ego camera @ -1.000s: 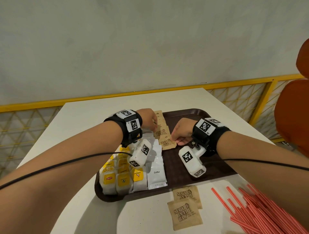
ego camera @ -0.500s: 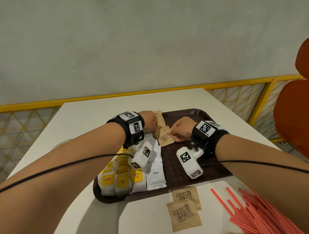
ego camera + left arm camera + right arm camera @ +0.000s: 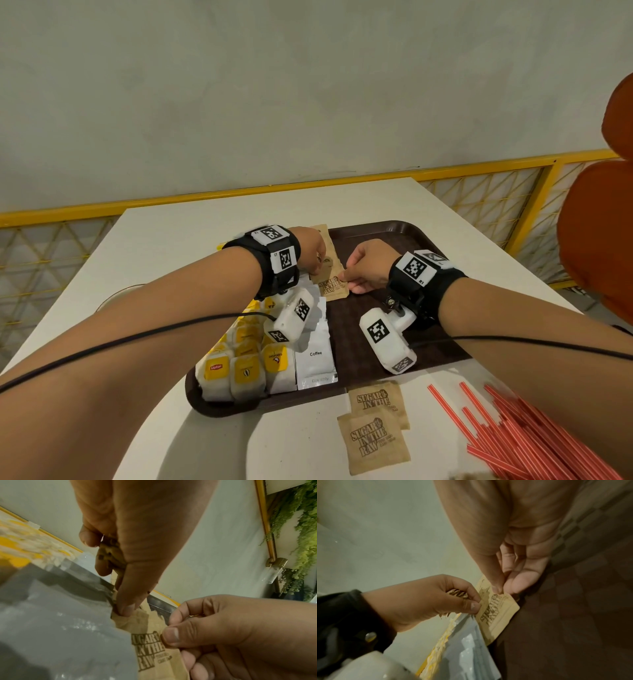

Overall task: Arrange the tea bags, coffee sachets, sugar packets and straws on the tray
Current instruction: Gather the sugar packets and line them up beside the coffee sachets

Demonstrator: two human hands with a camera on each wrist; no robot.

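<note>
Right hand (image 3: 368,265) pinches a sugar packet (image 3: 331,287) on the tray (image 3: 394,229); left hand (image 3: 310,251) grips packets.

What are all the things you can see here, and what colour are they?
tray: one, dark brown, middle of the table.
table: one, white, under everything.
tea bags: several, white with yellow labels, in rows at the tray's left side.
coffee sachets: a few overlapping, white, beside the tea bags on the tray.
sugar packets on the tray: a short overlapping row, brown paper, beside the coffee sachets.
loose sugar packets: two, brown, on the table in front of the tray.
straws: a pile, red and white, on the table at the near right.
railing: yellow, behind the table.
left hand: grips some sugar packets.
right hand: pinches one sugar packet's edge.
</note>
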